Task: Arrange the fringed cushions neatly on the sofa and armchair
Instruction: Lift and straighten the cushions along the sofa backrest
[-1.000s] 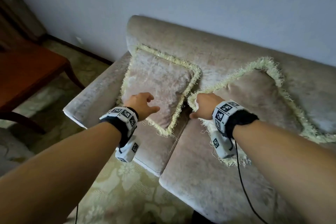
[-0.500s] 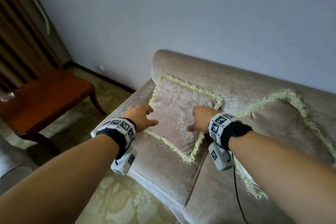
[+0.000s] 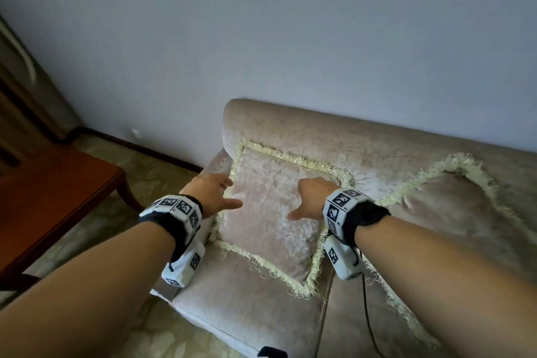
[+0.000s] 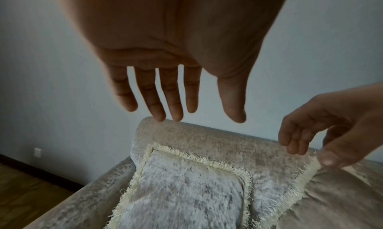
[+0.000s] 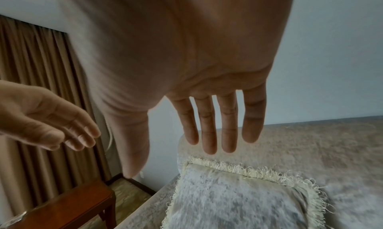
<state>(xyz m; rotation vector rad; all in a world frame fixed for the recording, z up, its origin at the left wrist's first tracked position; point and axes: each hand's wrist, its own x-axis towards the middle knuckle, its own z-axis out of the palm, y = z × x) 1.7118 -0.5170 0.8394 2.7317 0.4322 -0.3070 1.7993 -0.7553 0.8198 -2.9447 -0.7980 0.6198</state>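
My left hand [image 3: 213, 193] and right hand [image 3: 312, 196] hover with fingers loose, holding nothing, over the left cushion [image 3: 270, 212] leaning against the sofa [image 3: 377, 148] back.

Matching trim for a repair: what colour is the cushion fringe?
Pale cream-yellow fringe, clearest in the head view.

The sofa [image 3: 377, 148] is a mottled beige-pink velvet. Both cushions, the left cushion [image 3: 270, 212] and the right cushion [image 3: 453, 212], match it in pale mottled beige, each edged with a cream-yellow fringe. The wall [image 3: 290, 23] is plain pale blue-grey. The side table [image 3: 52, 183] is reddish-brown wood. The floor [image 3: 162, 180] shows a beige-green marbled pattern. The curtain [image 5: 37, 85] is brown.
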